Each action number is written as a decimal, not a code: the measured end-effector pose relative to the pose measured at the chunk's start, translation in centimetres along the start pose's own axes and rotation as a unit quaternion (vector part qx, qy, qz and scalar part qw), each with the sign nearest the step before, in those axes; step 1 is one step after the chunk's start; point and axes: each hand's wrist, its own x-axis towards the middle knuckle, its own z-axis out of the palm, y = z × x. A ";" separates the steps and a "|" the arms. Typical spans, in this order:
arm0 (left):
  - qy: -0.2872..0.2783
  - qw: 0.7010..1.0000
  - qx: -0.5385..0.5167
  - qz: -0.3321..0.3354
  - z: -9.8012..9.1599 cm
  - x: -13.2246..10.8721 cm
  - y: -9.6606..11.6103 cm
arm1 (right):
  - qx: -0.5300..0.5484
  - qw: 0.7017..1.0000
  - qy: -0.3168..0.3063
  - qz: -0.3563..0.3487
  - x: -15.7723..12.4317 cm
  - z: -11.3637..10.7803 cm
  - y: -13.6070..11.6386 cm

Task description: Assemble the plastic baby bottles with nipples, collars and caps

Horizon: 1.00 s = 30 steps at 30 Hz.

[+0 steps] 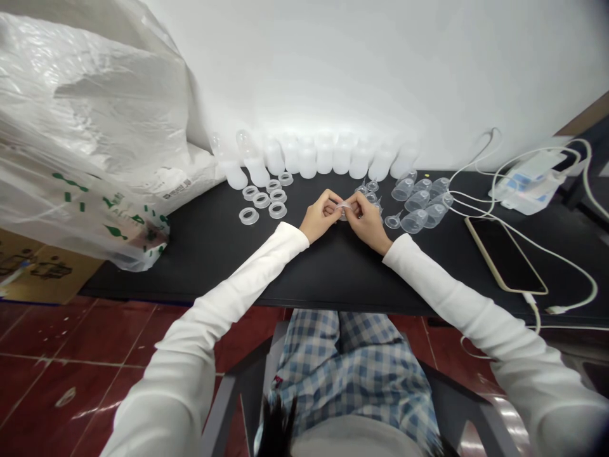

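A checked cloth (352, 374) is seen across the lap, and white sleeves (431, 279) are worn on both arms. The left hand (321, 216) and the right hand (366, 223) are held close together just above the black counter (214, 260). Both grips are narrow, with a small clear plastic piece (342, 207) pinched between the fingertips of the two hands; its exact shape is partly hidden by the fingers. Small clear parts (368, 193) are laid just beside the right hand, and clear funnel-shaped cups (417, 202) are grouped beyond them. Clear rings (261, 200) are scattered to the left of the hands. A row of frosted bottle-shaped pieces (323, 158) is stood upright along the white wall (380, 63). A smartphone (504, 254) and a white charger (533, 184) with cables are placed at the right, and a large plastic bag (80, 127) is heaped at the left.
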 end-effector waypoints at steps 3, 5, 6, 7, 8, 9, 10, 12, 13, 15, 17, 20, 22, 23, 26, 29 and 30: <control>0.000 1.000 -0.015 -0.005 -0.1 0.0 0.2 | 0.008 1.000 0.008 -0.001 0.1 0.0 0.1; 0.005 1.000 -0.009 -0.002 -0.2 0.0 0.3 | 0.015 1.000 0.000 -0.004 0.1 0.0 0.1; 0.008 1.000 -0.003 -0.002 -0.3 0.0 0.3 | 0.018 1.000 -0.006 -0.005 0.1 0.0 0.1; 0.009 1.000 0.003 -0.001 -0.3 0.0 0.3 | 0.020 1.000 -0.011 -0.006 0.2 0.0 0.0; 0.008 1.000 0.008 0.001 -0.4 0.0 0.3 | 0.021 1.000 -0.013 -0.007 0.2 0.0 0.0; 0.006 1.000 0.011 0.003 -0.4 0.0 0.3 | 0.020 1.000 -0.014 -0.010 0.1 0.0 0.0; 0.002 1.000 0.015 0.005 -0.4 -0.1 0.4 | 0.017 1.000 -0.014 -0.013 0.1 0.0 0.0; -0.004 1.000 0.024 0.012 -0.5 -0.1 0.4 | 0.004 1.000 -0.016 -0.019 0.1 0.0 0.0; -0.006 0.999 0.032 0.014 -0.5 -0.1 0.5 | -0.002 1.000 -0.017 -0.022 0.1 0.0 0.0; -0.008 0.999 0.048 0.019 -0.5 -0.2 0.6 | -0.012 0.999 -0.017 -0.026 0.0 0.0 0.0; -0.011 0.998 0.064 0.022 -0.5 -0.3 0.8 | -0.018 0.999 -0.015 -0.026 0.0 0.0 0.1; -0.018 0.996 0.085 0.026 -0.6 -0.4 1.1 | -0.021 0.999 -0.018 -0.022 -0.1 0.0 0.1; -0.026 0.995 0.097 0.029 -0.7 -0.4 1.2 | -0.018 0.999 -0.022 -0.019 -0.2 0.1 0.1; -0.030 0.994 0.103 0.031 -0.7 -0.4 1.1 | -0.015 0.999 -0.023 -0.017 -0.2 0.1 0.2; -0.036 0.991 0.119 0.042 -0.7 -0.4 1.0 | -0.014 0.999 -0.027 -0.018 -0.3 0.1 0.3; -0.037 0.989 0.133 0.050 -0.7 -0.3 1.0 | -0.017 0.999 -0.030 -0.022 -0.4 0.2 0.5; -0.036 0.989 0.133 0.050 -0.6 -0.3 1.0 | -0.016 0.999 -0.031 -0.022 -0.4 0.2 0.5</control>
